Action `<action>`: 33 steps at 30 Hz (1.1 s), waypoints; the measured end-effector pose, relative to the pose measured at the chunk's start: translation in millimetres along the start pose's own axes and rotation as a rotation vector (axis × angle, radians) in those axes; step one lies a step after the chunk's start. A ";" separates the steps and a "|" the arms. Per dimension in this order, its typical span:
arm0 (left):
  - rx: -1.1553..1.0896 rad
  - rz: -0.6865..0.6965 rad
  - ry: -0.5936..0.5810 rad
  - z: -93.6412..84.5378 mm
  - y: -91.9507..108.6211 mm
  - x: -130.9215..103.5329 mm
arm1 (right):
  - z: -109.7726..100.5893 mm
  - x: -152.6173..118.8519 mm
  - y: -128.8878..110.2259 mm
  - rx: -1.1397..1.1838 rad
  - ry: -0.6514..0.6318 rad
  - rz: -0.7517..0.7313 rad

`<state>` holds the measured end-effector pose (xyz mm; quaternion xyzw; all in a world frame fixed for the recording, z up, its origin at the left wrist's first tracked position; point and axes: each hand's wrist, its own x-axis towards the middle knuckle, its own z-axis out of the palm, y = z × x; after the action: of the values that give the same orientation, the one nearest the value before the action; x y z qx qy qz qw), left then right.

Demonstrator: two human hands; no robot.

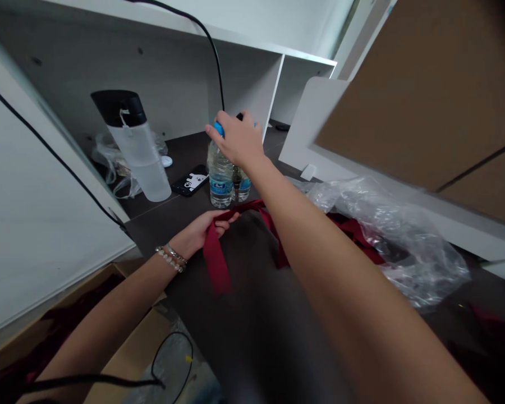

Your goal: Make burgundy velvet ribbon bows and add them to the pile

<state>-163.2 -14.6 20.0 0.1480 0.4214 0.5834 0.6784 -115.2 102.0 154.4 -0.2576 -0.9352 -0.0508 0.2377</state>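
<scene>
My left hand (212,226), with bead bracelets at the wrist, is closed on a dark red ribbon (215,261) whose free end hangs down over the dark table (244,297). The ribbon runs right from the fingers and passes behind my right forearm. My right hand (239,137) is over the tops of two water bottles (221,182) with blue caps. A dark, slender object (236,180) stands upright between the bottles, with its top under my right hand. What those fingers grip is partly hidden.
A frosted bottle (141,157) with a black lid and a phone (191,180) stand or lie left of the water bottles. Crumpled clear plastic (404,241) lies at right. A cardboard box (130,348) is below left. Black cables cross the left side.
</scene>
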 end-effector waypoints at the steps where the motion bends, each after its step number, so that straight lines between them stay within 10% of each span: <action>1: 0.001 0.004 -0.005 0.2 0.6 -0.2 | 0.7 0.0 0.2 0.002 0.002 0.001; 10: 0.240 0.091 0.039 -5.2 -6.1 -2.5 | -9.5 -6.0 0.1 0.071 0.127 -0.016; 13: 0.390 0.056 0.012 -7.9 -8.4 -18.4 | -25.3 -54.6 -3.2 0.093 0.142 -0.079; 17: 0.737 0.081 -0.182 2.1 -2.8 -52.4 | -36.1 -156.0 10.0 0.246 -0.185 -0.277; 21: 1.262 0.485 -0.440 38.5 4.2 -83.6 | -62.0 -239.4 37.7 0.373 -0.277 -0.058; 26: 1.762 1.327 -0.208 70.6 -27.6 -94.4 | -98.2 -311.7 30.6 0.401 -0.173 0.045; 33: 1.786 0.896 -0.484 64.8 -116.5 -98.1 | -75.7 -355.1 -2.7 0.464 -0.591 0.086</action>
<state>-33.8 -117.7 17.4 0.8559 0.4596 0.2112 0.1074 182.9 -79.3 54.1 -0.2394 -0.9384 0.2488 0.0117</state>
